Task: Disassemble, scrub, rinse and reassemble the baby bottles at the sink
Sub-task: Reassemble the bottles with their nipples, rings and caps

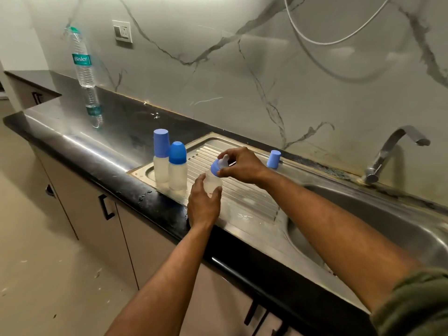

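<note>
While the left hand (203,202) grips a baby bottle (213,183) over the drainboard (242,190), right hand (240,166) fingers pinch its blue collar (214,169), two capped bottles (169,163) just left, loose cap (274,159) behind, tap (392,151) right.

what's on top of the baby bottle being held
A blue collar with a pale teat, gripped by the right hand. No cap. Fingers cover part of the collar.
</note>
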